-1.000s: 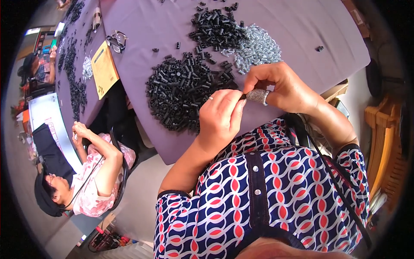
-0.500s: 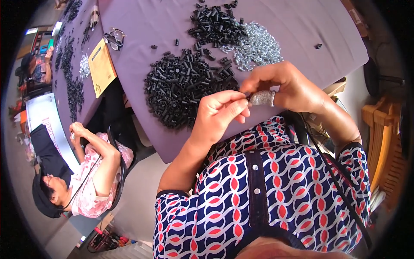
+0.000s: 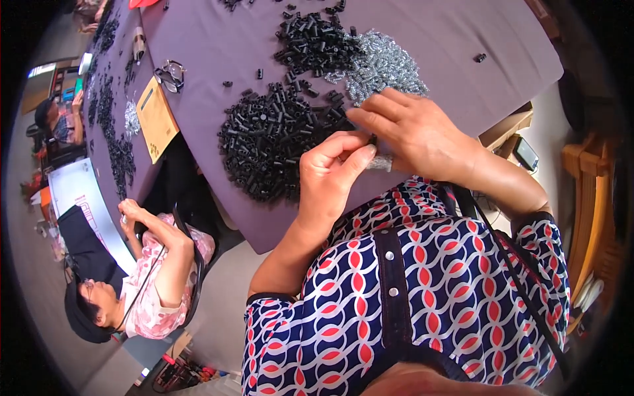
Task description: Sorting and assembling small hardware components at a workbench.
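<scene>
My left hand is closed in a pinch on a small black part, mostly hidden between the fingers. My right hand curls over it from the right, its fingers bent down close to the part. Below the right palm shows a silver-grey wrapping, seemingly around a finger; whatever the right fingertips grip is hidden. Left of my hands lies a large heap of short black plastic tubes. Farther off sit a second heap of black tubes and, against it, a pile of small shiny silvery pieces.
All this lies on a table with a purple-grey cloth. Eyeglasses and a yellow-brown envelope rest to the left. A co-worker sits at the left side. A wooden chair stands at the right.
My right hand has turned over and moved left across the part, covering more of the grey wrapping. The left hand keeps its pinch. The view has shifted slightly.
</scene>
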`<action>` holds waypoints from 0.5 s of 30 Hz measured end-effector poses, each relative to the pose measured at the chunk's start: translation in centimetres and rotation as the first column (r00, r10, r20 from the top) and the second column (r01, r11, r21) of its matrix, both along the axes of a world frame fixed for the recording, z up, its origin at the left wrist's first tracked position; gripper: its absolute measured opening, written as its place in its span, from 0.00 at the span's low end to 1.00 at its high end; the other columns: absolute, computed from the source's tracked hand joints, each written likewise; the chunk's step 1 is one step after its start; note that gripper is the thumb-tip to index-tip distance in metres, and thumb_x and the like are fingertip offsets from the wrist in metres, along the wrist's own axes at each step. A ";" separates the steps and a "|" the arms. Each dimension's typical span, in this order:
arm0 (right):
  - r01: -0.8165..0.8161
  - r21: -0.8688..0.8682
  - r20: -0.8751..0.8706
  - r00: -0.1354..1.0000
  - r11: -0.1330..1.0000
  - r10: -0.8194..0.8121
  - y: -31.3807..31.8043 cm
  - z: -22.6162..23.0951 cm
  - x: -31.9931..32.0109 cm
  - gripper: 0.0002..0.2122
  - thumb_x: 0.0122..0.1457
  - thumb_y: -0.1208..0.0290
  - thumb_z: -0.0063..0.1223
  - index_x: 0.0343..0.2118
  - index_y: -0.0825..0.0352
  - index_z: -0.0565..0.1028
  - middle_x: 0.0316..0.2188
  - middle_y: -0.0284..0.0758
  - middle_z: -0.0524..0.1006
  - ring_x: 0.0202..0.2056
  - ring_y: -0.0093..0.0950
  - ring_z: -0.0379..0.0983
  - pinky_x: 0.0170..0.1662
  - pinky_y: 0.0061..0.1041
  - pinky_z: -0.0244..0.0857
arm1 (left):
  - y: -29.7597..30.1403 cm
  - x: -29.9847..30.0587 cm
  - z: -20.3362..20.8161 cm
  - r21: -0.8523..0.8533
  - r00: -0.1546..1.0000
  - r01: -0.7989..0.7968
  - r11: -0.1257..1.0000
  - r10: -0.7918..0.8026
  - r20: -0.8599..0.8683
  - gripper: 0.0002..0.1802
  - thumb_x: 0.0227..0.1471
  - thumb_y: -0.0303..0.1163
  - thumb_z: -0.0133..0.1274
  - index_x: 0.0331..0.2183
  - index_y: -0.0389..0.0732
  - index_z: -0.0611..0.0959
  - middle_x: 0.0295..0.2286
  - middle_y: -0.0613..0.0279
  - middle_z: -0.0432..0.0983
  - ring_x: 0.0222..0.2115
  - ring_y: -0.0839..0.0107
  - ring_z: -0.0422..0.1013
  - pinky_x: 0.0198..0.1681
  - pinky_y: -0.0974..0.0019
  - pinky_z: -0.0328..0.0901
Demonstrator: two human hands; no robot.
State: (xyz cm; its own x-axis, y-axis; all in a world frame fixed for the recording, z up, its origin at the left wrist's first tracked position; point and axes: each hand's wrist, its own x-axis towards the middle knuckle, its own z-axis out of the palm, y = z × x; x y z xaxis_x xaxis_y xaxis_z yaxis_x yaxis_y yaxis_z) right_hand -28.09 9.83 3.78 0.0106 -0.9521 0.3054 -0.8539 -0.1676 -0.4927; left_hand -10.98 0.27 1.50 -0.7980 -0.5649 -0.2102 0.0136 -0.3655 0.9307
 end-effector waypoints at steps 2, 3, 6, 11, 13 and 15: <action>-0.007 0.024 0.002 1.000 1.000 0.007 0.0 -0.7 0.2 0.22 0.39 0.74 0.62 0.42 0.69 0.74 0.36 0.36 0.73 0.39 0.37 0.71 0.39 0.32 0.70 | -0.1 0.0 -0.1 -0.008 0.999 0.030 1.000 -0.030 -0.017 0.05 0.54 0.19 0.57 0.36 0.29 0.83 0.37 0.65 0.77 0.35 0.81 0.72 0.38 0.78 0.67; -0.005 0.023 0.004 1.000 1.000 0.005 0.0 -1.0 0.3 0.22 0.39 0.74 0.62 0.42 0.69 0.74 0.36 0.36 0.73 0.39 0.37 0.71 0.39 0.32 0.70 | -0.2 0.1 -0.1 -0.029 0.999 0.049 0.998 -0.049 -0.003 0.06 0.55 0.21 0.56 0.37 0.29 0.82 0.37 0.64 0.78 0.35 0.80 0.73 0.39 0.76 0.67; -0.020 -0.005 0.117 0.993 1.000 0.021 0.1 -1.6 0.3 0.20 0.41 0.74 0.62 0.41 0.69 0.73 0.34 0.38 0.73 0.38 0.38 0.72 0.39 0.33 0.70 | -0.2 0.6 0.2 0.214 0.998 0.056 0.975 -0.055 -0.011 0.09 0.58 0.24 0.53 0.39 0.30 0.82 0.37 0.60 0.78 0.36 0.75 0.74 0.41 0.71 0.69; -0.102 -0.025 0.275 0.956 0.994 0.105 0.2 -1.9 0.5 0.22 0.45 0.66 0.63 0.43 0.69 0.72 0.35 0.40 0.72 0.35 0.42 0.72 0.36 0.36 0.70 | -0.6 0.6 0.6 0.509 0.982 0.186 0.840 -0.173 -0.072 0.10 0.60 0.28 0.53 0.40 0.32 0.82 0.35 0.61 0.79 0.35 0.75 0.75 0.42 0.67 0.69; -0.107 -0.035 0.244 0.963 0.994 0.113 0.1 -1.8 0.4 0.22 0.45 0.66 0.64 0.43 0.69 0.71 0.35 0.40 0.72 0.35 0.42 0.72 0.36 0.36 0.70 | -0.3 0.5 0.8 0.525 0.987 0.157 0.836 -0.141 -0.072 0.10 0.59 0.28 0.53 0.40 0.32 0.82 0.35 0.61 0.79 0.35 0.74 0.75 0.42 0.68 0.69; -0.118 -0.047 0.213 0.969 0.992 0.125 0.0 -1.7 0.5 0.22 0.44 0.66 0.64 0.42 0.70 0.71 0.34 0.40 0.72 0.36 0.42 0.72 0.36 0.36 0.70 | 0.0 0.5 0.9 0.539 0.992 0.124 0.833 -0.103 -0.069 0.09 0.59 0.27 0.53 0.39 0.31 0.82 0.35 0.61 0.79 0.35 0.74 0.75 0.42 0.69 0.69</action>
State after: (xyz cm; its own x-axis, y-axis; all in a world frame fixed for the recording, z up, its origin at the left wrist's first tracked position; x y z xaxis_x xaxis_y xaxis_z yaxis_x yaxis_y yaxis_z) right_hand -27.54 9.87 2.06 0.0559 -0.9369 0.3451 -0.7008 -0.2831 -0.6548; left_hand -10.48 0.32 2.35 -0.8624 -0.2740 -0.4257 -0.0299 -0.8118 0.5832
